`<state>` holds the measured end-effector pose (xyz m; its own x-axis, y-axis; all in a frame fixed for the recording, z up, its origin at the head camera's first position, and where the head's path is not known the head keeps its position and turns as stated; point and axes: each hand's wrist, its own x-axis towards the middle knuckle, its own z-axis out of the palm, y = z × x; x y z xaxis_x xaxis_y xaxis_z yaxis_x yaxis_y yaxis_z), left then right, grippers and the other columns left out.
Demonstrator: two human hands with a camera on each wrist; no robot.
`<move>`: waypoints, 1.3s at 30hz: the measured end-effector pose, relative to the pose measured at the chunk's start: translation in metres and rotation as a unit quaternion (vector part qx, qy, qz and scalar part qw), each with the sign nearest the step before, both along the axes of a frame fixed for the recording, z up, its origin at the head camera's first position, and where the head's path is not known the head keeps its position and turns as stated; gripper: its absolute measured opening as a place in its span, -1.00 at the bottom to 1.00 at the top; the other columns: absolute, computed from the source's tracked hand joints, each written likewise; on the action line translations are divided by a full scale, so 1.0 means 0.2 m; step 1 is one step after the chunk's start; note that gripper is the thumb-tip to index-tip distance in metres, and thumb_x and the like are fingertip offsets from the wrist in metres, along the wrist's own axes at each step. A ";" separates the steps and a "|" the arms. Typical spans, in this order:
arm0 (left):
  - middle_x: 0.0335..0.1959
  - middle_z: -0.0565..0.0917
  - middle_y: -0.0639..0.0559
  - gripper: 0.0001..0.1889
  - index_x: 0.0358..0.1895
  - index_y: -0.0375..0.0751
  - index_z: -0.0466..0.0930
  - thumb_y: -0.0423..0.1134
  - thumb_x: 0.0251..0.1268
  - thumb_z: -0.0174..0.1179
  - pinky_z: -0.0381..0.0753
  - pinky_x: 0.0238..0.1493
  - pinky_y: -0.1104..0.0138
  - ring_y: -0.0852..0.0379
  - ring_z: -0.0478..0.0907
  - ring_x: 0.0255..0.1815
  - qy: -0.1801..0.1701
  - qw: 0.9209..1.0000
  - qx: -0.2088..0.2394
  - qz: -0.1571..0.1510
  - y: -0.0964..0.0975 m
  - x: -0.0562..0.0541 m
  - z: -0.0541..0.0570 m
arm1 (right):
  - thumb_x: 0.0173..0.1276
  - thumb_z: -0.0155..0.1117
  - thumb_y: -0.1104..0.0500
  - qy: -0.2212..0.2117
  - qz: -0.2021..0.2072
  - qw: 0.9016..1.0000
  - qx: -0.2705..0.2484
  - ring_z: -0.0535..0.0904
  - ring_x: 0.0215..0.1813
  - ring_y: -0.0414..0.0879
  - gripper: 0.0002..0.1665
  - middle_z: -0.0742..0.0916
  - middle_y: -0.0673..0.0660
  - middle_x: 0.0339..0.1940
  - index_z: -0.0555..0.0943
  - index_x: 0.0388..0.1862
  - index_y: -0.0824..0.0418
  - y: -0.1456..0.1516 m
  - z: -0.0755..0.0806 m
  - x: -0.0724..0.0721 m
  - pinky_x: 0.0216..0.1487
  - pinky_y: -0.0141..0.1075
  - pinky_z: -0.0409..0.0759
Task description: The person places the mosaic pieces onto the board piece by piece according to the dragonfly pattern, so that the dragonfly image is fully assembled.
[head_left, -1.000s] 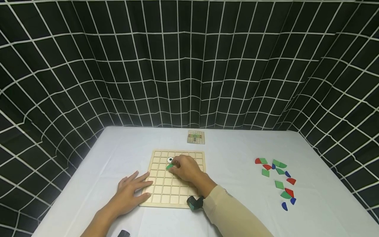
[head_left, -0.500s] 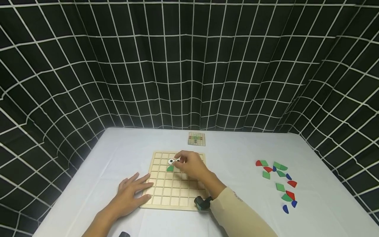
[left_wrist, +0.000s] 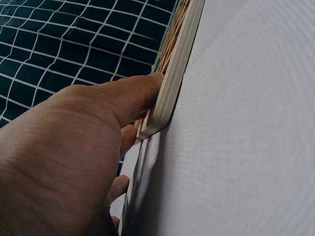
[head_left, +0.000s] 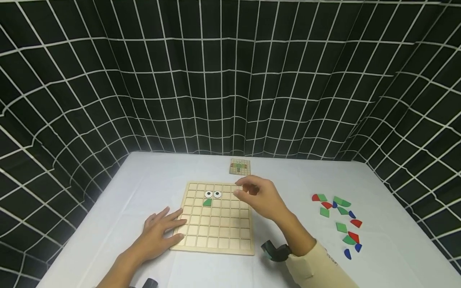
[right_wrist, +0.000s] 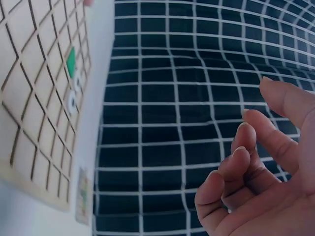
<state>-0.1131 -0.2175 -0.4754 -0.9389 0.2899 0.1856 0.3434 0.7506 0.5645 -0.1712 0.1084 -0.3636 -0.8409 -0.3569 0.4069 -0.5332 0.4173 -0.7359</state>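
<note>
A black curtain (head_left: 230, 86) with a white grid surrounds a table (head_left: 147, 180) covered in white. A square wooden board (head_left: 217, 232) lies flat on it, left of centre, divided by raised lines into shallow compartments. 3 of these are filled near the far side; most show bare wood.

A beige sleeve (head_left: 317, 268), cut off by the lower edge, covers the right forearm. The right hand (head_left: 264, 200) is over the board's far right corner, hiding it, thumb and forefinger curved with a gap between them, holding nothing. The left hand (head_left: 160, 230) lies with fingers spread, its tips touching the board's left edge.

Near the table's far edge is a small card (head_left: 239, 167); its green and red pattern is too small to read. A dark device (head_left: 275, 252) sits at the right wrist; another, the lower device (head_left: 150, 283), is cut off at the bottom.

To the right lie loose green pieces (head_left: 341, 227), 4 red pieces (head_left: 356, 223) and 4 blue pieces (head_left: 347, 254), some touching.

In the board, 2 white discs (head_left: 217, 194) with black centres fill neighbouring compartments; 1 green tile (head_left: 207, 202) with a curved side sits just below the left disc. The left wrist view shows the board nearly edge-on, its compartments unreadable.
</note>
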 end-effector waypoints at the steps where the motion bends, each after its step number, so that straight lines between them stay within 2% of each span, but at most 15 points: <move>1: 0.38 0.38 0.08 -0.58 0.10 0.06 0.66 0.04 0.16 0.33 -0.23 0.33 -0.22 -0.22 0.04 0.46 0.000 1.000 -0.001 0.002 0.00 0.00 0.00 | 0.20 0.44 0.20 0.005 -0.003 1.000 -0.002 0.45 -0.41 -0.09 -0.79 0.59 -0.05 -0.45 0.70 -0.16 0.14 0.03 0.01 0.01 -0.43 -0.27 0.46; 11: 0.39 0.35 0.15 -0.57 0.11 0.08 0.65 0.05 0.16 0.33 -0.26 0.35 -0.20 -0.18 0.02 0.48 -0.013 1.000 -0.007 0.005 0.00 -0.01 0.00 | 0.14 0.48 0.30 0.072 -0.068 0.995 0.015 0.47 -0.31 -0.11 -0.69 0.60 -0.09 -0.41 0.70 -0.12 0.10 0.34 0.05 0.11 -0.30 -0.29 0.50; 20: 0.40 0.35 0.15 -0.57 0.11 0.08 0.65 0.07 0.17 0.31 -0.27 0.36 -0.19 -0.17 0.01 0.48 -0.017 1.000 -0.005 0.003 -0.01 -0.02 0.00 | -0.05 0.47 0.55 0.132 -0.038 0.990 0.015 0.41 -0.26 -0.13 -0.47 0.62 0.03 -0.34 0.66 -0.06 0.22 0.65 0.04 0.15 -0.29 -0.42 0.42; 25: 0.40 0.34 0.16 -0.57 0.11 0.10 0.65 0.08 0.17 0.31 -0.27 0.36 -0.18 -0.16 0.00 0.48 -0.019 1.000 -0.008 0.005 -0.01 -0.01 0.00 | -0.07 0.44 0.62 0.120 -0.063 0.991 0.015 0.39 -0.24 -0.18 -0.43 0.61 0.03 -0.29 0.65 -0.03 0.28 0.82 0.00 0.16 -0.35 -0.48 0.42; 30: 0.40 0.34 0.14 -0.57 0.11 0.08 0.65 0.05 0.17 0.33 -0.27 0.35 -0.20 -0.17 0.00 0.48 -0.021 1.000 -0.013 0.010 -0.01 -0.01 0.01 | -0.01 0.40 0.63 0.110 -0.103 0.989 0.010 0.35 -0.20 -0.12 -0.46 0.61 0.04 -0.24 0.63 0.00 0.36 0.95 -0.03 0.16 -0.24 -0.52 0.40; 33: 0.40 0.34 0.13 -0.57 0.11 0.06 0.65 0.03 0.16 0.34 -0.28 0.35 -0.21 -0.18 0.00 0.48 -0.025 1.000 -0.013 0.011 -0.01 -0.01 0.01 | 0.08 0.38 0.56 0.096 -0.142 0.985 0.013 0.33 -0.16 -0.12 -0.53 0.60 0.02 -0.23 0.63 0.02 0.35 1.03 -0.05 0.15 -0.19 -0.53 0.38; 39: 0.40 0.34 0.14 -0.57 0.12 0.07 0.65 0.05 0.17 0.33 -0.28 0.35 -0.22 -0.17 0.00 0.48 -0.026 1.000 -0.013 0.012 0.00 -0.01 0.01 | 0.27 0.35 0.36 0.051 -0.219 0.974 0.040 0.32 -0.17 -0.16 -0.64 0.58 0.01 -0.23 0.61 0.07 0.32 1.17 -0.11 0.12 -0.23 -0.60 0.36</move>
<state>-0.1152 -0.2174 -0.4728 -0.9540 0.2705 0.1293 0.2953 0.7730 0.5615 -0.1467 0.3419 -0.3851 -0.8761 -0.0071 0.4821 -0.3601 0.6745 -0.6445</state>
